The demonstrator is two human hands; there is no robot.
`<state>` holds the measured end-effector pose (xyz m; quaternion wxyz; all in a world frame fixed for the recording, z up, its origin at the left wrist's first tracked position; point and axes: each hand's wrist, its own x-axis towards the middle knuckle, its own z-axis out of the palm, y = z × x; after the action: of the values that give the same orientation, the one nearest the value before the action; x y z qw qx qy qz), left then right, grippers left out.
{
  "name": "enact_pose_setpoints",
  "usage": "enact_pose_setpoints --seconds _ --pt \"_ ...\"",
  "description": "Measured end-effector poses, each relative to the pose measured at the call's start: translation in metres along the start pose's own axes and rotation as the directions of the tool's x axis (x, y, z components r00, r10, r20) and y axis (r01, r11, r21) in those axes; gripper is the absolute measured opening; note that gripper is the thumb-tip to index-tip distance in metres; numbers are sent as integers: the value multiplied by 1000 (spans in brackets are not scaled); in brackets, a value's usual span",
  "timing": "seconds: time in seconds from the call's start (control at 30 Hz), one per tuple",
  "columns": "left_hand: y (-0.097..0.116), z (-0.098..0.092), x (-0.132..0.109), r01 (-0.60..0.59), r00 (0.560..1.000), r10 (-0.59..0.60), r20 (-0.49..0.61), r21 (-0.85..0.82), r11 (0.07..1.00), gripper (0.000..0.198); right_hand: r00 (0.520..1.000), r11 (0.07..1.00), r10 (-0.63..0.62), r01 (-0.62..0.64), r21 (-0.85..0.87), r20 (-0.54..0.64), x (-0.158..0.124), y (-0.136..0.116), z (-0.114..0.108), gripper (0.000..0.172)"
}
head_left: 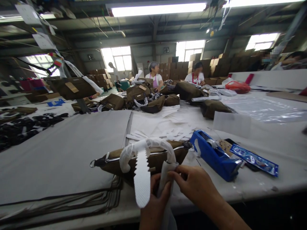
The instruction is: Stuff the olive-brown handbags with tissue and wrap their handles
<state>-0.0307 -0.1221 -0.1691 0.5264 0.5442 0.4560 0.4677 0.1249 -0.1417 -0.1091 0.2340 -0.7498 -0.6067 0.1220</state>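
Observation:
A brown bag (pixel 153 158) with a silver zipper lies at the table's near edge. White wrapping covers its raised handle (pixel 157 142), and a white serrated strip (pixel 142 179) hangs down from the handle's top. Below the handle's right end, my left hand (pixel 159 191) is closed round a roll of white wrapping (pixel 165 179), its wrist partly behind the strip. My right hand (pixel 189 182) pinches the upper edge of that same wrapping between thumb and fingers, just right of my left hand.
A blue tape dispenser (pixel 216 156) and a blue packet (pixel 255 159) lie to the right. Large grey sheets (pixel 72 153) are stacked at left. More brown bags (pixel 139 93) are piled farther back, with people behind them. Another bag (pixel 74 88) hangs at a post on the left.

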Motion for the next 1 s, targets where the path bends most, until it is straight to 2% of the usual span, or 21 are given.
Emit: enact_pose_setpoints --seconds 0.07,0.1,0.17,0.23,0.3,0.37,0.43,0.6,0.73,0.87,1.0 --pt "3 -1 -1 25 1000 -24 13 -21 999 37 999 999 37 -37 -28 8 5 6 2 47" --pt "5 -2 -1 36 999 -36 12 -36 999 37 997 998 63 -64 25 52 8 10 4 52" --pt "9 -2 -2 55 998 -54 8 -74 996 36 977 955 66 -121 270 204 12 20 12 56" --pt "12 -1 -3 76 997 -75 13 -107 991 36 948 823 -2 -179 540 317 14 31 22 56" --pt "13 -2 -3 88 996 -85 27 -121 989 38 944 682 -70 -191 706 323 14 40 32 54" --pt "13 -3 -2 92 995 -88 39 -122 988 40 950 588 -103 -180 788 294 11 47 37 53" --pt "13 -3 -1 101 994 -96 45 -126 987 42 961 533 -112 -156 831 252 7 52 38 51" --pt "14 -4 -1 115 993 -112 36 -93 989 47 992 452 -17 -103 886 123 -4 55 31 52" --pt "16 -4 -1 140 990 -138 42 -67 988 49 996 361 -10 -79 929 89 -9 49 31 52" --pt "16 -5 -1 166 985 -163 49 -64 984 51 994 398 55 -113 910 99 -8 45 33 39" --pt "15 -7 0 170 984 -167 60 -52 984 51 993 407 46 -120 906 111 -9 44 34 40"
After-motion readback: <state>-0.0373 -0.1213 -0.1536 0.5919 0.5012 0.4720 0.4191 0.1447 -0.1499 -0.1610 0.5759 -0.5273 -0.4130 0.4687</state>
